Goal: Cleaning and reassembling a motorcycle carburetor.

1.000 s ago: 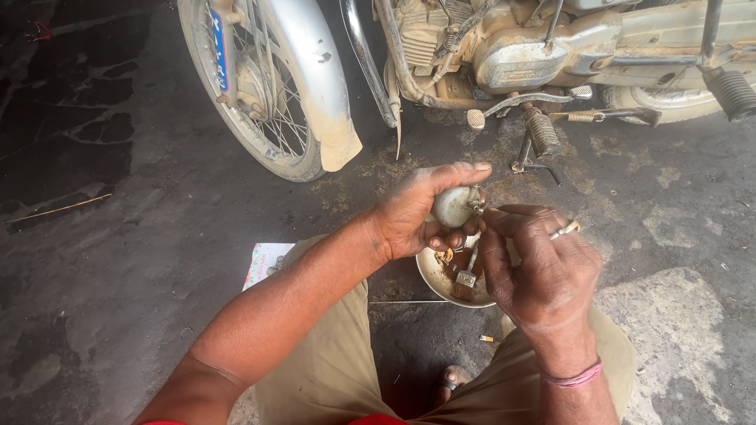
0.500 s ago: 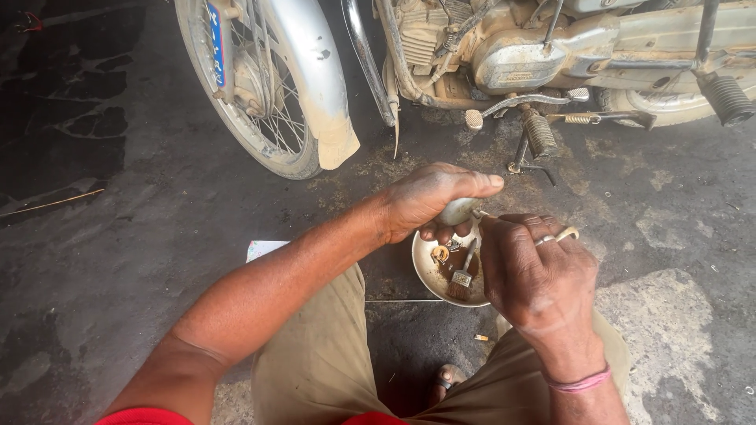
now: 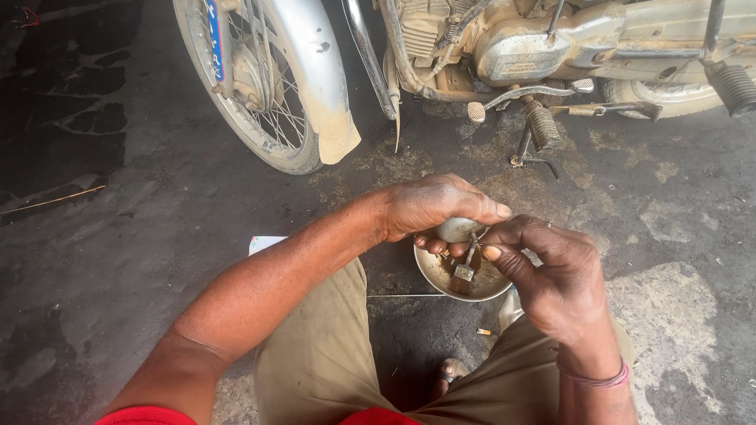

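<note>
A: What have the hands got?

B: The left hand [image 3: 429,206] is curled shut around a small rounded grey metal part [image 3: 459,229], fingers wrapped over the top of it. The right hand [image 3: 551,271] pinches the thin handle of a small brush [image 3: 466,267] between thumb and fingertips, so it is closed too.

A: Where is that part?

B: Held just above a shallow round metal bowl [image 3: 441,279] that sits on the stained concrete floor [image 3: 126,236], between the person's knees. The brush bristles point down into the bowl, the handle rising to touch the grey part.

A: Anything in the bowl?

B: Small bits lie in it, too small to tell what they are.

A: And around?

B: A dusty motorcycle [image 3: 504,47] stands beyond the hands, its spoked front wheel [image 3: 244,94] with a silver mudguard [image 3: 319,79] to the left. A white scrap of paper [image 3: 264,244] lies by the left forearm. The right wrist wears a pink band [image 3: 598,379].
</note>
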